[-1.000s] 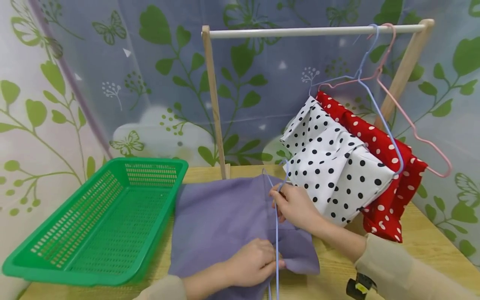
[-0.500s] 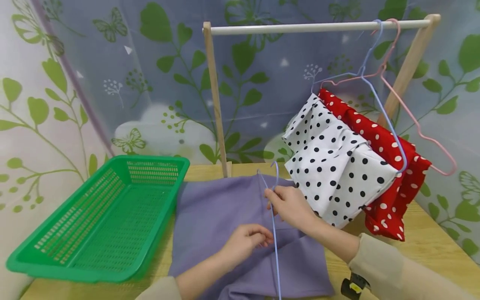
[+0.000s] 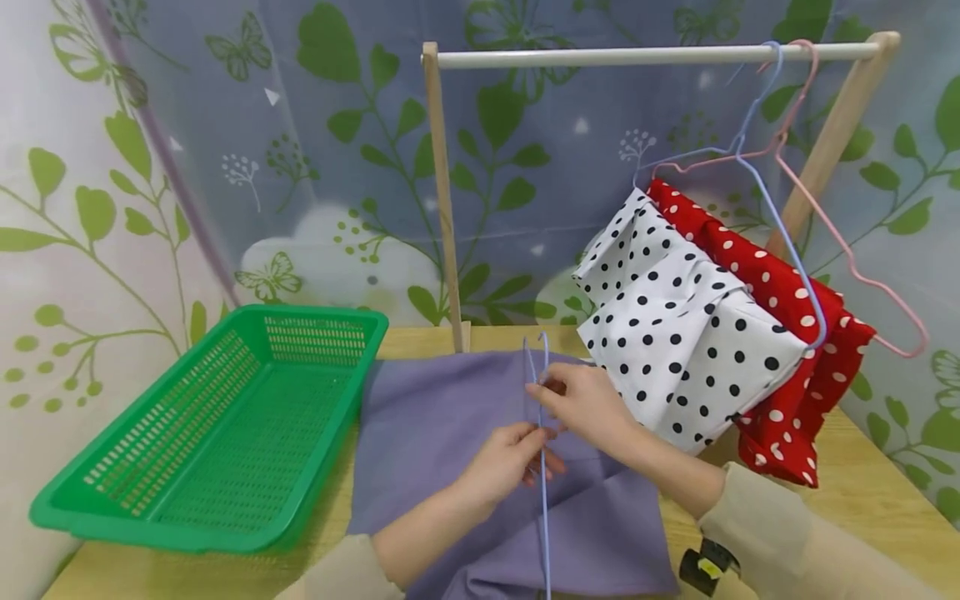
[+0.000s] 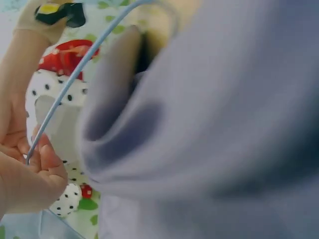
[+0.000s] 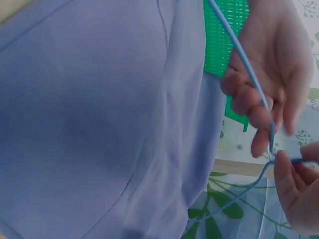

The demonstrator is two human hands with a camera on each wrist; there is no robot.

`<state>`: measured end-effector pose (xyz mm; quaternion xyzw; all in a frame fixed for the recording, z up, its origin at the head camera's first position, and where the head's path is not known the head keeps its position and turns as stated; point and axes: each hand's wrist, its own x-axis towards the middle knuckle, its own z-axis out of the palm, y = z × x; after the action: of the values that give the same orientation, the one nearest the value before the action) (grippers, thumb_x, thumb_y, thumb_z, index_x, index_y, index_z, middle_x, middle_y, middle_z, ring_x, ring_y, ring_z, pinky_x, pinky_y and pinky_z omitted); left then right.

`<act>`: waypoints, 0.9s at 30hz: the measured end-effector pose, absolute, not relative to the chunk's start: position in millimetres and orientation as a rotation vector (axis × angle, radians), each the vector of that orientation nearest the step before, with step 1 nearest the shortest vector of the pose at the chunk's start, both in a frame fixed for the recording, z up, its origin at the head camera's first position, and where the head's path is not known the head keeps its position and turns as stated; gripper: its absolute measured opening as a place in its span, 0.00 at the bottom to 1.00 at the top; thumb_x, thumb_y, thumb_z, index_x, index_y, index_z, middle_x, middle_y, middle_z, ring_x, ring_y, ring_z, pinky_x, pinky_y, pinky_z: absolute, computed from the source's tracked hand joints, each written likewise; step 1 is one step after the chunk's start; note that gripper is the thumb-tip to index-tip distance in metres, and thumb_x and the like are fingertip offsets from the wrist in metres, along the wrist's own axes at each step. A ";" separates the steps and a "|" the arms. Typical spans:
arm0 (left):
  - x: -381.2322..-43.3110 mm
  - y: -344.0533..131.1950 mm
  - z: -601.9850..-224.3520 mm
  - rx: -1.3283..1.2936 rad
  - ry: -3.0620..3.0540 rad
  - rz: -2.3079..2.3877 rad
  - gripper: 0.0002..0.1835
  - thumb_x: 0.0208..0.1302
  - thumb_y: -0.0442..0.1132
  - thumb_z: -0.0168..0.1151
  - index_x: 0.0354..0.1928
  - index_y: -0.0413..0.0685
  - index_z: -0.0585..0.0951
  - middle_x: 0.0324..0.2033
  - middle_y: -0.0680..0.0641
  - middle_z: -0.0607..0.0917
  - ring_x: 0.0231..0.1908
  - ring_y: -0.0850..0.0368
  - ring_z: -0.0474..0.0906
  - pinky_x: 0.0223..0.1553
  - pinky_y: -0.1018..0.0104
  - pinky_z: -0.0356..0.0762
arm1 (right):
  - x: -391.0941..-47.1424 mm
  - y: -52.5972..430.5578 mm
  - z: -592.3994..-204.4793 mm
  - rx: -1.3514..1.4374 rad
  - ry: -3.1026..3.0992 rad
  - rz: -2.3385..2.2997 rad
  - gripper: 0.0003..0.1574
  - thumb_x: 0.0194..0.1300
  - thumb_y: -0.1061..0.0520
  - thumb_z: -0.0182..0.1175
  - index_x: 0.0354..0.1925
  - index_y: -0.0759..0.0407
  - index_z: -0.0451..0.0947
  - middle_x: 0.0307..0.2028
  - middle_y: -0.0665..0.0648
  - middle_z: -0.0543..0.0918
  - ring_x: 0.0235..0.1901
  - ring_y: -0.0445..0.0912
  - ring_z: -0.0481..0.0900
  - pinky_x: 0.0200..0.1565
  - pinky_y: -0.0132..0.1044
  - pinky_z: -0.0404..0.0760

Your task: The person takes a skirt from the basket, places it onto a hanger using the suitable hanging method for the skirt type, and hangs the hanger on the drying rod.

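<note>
A light-blue clothes hanger (image 3: 544, 508) stands nearly edge-on over a purple cloth garment (image 3: 442, 408) spread across the table. My right hand (image 3: 596, 408) pinches the hanger's neck below its hook, also visible in the right wrist view. Just below it, my left hand (image 3: 504, 467) has loosely bent fingers beside the wire; in the right wrist view the wire crosses in front of that palm (image 5: 274, 64). Purple fabric (image 4: 199, 124) fills much of the left wrist view. Whether the cloth passes through the hanger's frame is hard to tell.
A green plastic basket (image 3: 247, 442) stands at the left. Behind, a wooden rack with a white rod (image 3: 585, 58) carries a blue and a pink hanger, holding white dotted cloth (image 3: 675, 325) and red dotted cloth (image 3: 787, 417) close to my right arm.
My left hand has let go of the cloth near the front and moved up to the hanger below my right hand. The purple cloth's right part now lies spread further forward.
</note>
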<state>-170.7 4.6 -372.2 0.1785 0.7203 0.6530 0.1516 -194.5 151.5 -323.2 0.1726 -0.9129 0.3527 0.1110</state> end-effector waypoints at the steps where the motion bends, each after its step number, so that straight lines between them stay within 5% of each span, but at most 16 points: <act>1: -173.5 7.4 -371.0 0.474 2.044 1.925 0.17 0.70 0.40 0.45 0.47 0.31 0.76 0.21 0.47 0.82 0.20 0.64 0.73 0.22 0.73 0.66 | -194.1 152.4 -323.0 0.528 -2.690 1.030 0.10 0.62 0.53 0.59 0.30 0.59 0.79 0.20 0.50 0.79 0.16 0.39 0.75 0.20 0.33 0.74; 6: -188.5 7.7 -374.3 0.311 2.157 2.024 0.19 0.71 0.41 0.43 0.47 0.29 0.73 0.11 0.53 0.75 0.10 0.65 0.69 0.14 0.74 0.62 | -183.6 165.3 -328.0 0.551 -2.688 1.002 0.12 0.61 0.59 0.55 0.41 0.62 0.80 0.32 0.52 0.83 0.28 0.41 0.78 0.31 0.34 0.77; 13: -202.8 -7.7 -374.5 0.259 2.635 1.726 0.26 0.72 0.48 0.39 0.38 0.31 0.78 0.08 0.50 0.77 0.05 0.59 0.70 0.13 0.65 0.70 | -161.9 188.4 -336.3 0.640 -2.767 0.729 0.06 0.61 0.61 0.56 0.33 0.57 0.80 0.24 0.44 0.77 0.24 0.35 0.71 0.29 0.32 0.73; 16: -207.2 -11.7 -371.5 0.380 2.939 1.485 0.24 0.71 0.45 0.40 0.32 0.36 0.81 0.10 0.51 0.75 0.09 0.56 0.72 0.17 0.64 0.71 | -156.7 194.2 -340.5 0.717 -2.790 0.607 0.06 0.60 0.61 0.56 0.27 0.53 0.78 0.20 0.42 0.72 0.21 0.34 0.67 0.25 0.30 0.70; 20: -209.4 -12.0 -372.0 0.616 3.287 1.176 0.19 0.71 0.41 0.42 0.37 0.35 0.81 0.15 0.49 0.76 0.14 0.56 0.72 0.17 0.63 0.72 | -154.5 201.2 -351.6 0.713 -2.806 0.449 0.12 0.58 0.60 0.57 0.20 0.50 0.70 0.16 0.42 0.66 0.17 0.35 0.63 0.21 0.31 0.65; 22: -209.0 -11.0 -374.2 0.718 3.385 1.106 0.18 0.70 0.40 0.44 0.45 0.35 0.80 0.21 0.47 0.81 0.15 0.55 0.73 0.16 0.63 0.72 | -156.3 205.6 -359.8 0.651 -2.824 0.348 0.15 0.58 0.60 0.58 0.18 0.52 0.67 0.15 0.45 0.66 0.16 0.38 0.64 0.19 0.33 0.65; 27: -207.2 -10.0 -382.7 0.895 3.546 0.973 0.13 0.65 0.38 0.49 0.39 0.39 0.81 0.24 0.46 0.84 0.13 0.51 0.75 0.12 0.63 0.69 | -161.6 220.0 -386.7 0.494 -2.870 0.164 0.15 0.57 0.54 0.62 0.22 0.59 0.68 0.20 0.55 0.70 0.17 0.47 0.71 0.20 0.41 0.70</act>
<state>-207.2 -10.0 -382.7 0.2243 0.8891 0.2439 -0.3159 -161.6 220.0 -386.7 0.1683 -0.9778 0.0559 0.1121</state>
